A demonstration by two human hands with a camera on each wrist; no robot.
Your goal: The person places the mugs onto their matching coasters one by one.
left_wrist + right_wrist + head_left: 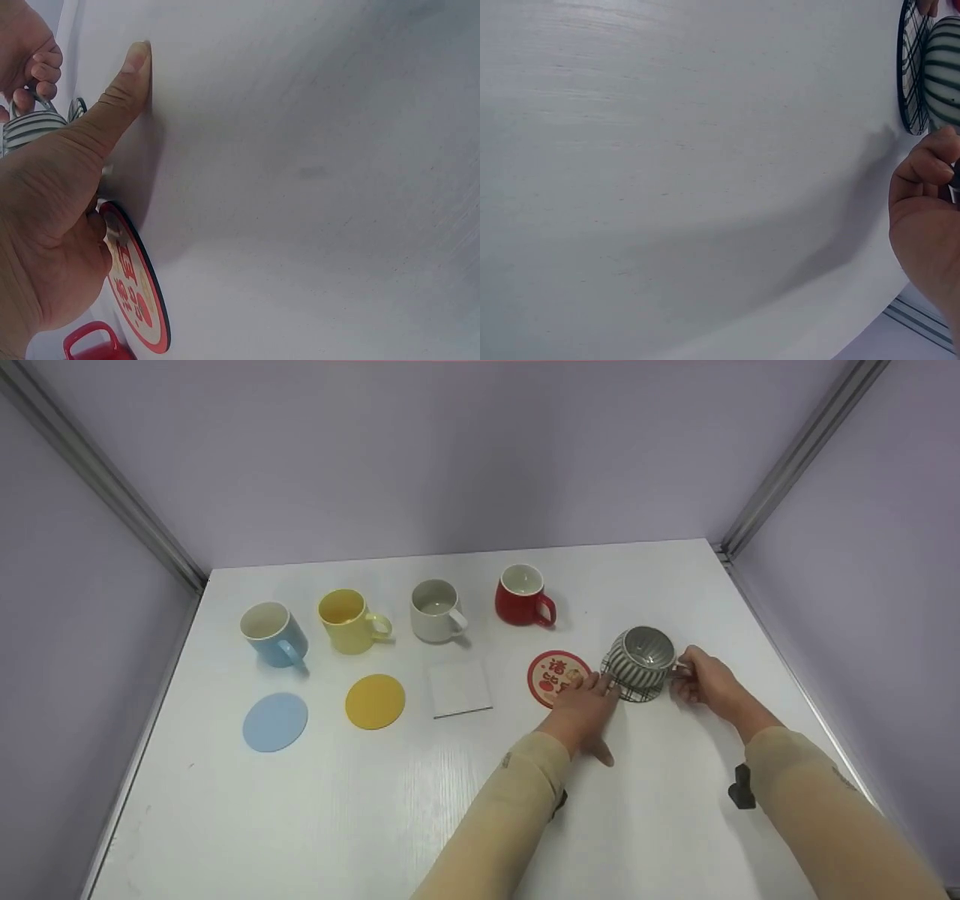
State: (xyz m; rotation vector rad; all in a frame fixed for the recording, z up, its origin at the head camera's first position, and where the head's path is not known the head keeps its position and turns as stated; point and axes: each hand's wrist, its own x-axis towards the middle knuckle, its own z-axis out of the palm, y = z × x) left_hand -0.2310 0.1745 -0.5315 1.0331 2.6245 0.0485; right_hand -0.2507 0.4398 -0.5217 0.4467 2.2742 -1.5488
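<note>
A green-and-white striped mug [639, 660] is over a round black-and-white checked coaster [637, 692] at the right of the table. My right hand [705, 682] pinches the mug's handle from the right, fingers curled round it. On the other side, my left hand [583, 711] reaches with extended fingers to the checked coaster's left edge. Its thumb [124, 86] points away from the other fingers in the left wrist view. Under that hand lies part of a round red-rimmed coaster [553, 671] with printed characters. In the right wrist view, the checked coaster [913, 71] is beside the mug.
Along the back stand a blue mug [276, 637], a yellow mug [349, 624], a white mug [435, 615] and a red mug [519, 598]. Before them lie a blue coaster [275, 722], a yellow coaster [375, 702] and a white square coaster [459, 688]. Walls enclose the white table [337, 810].
</note>
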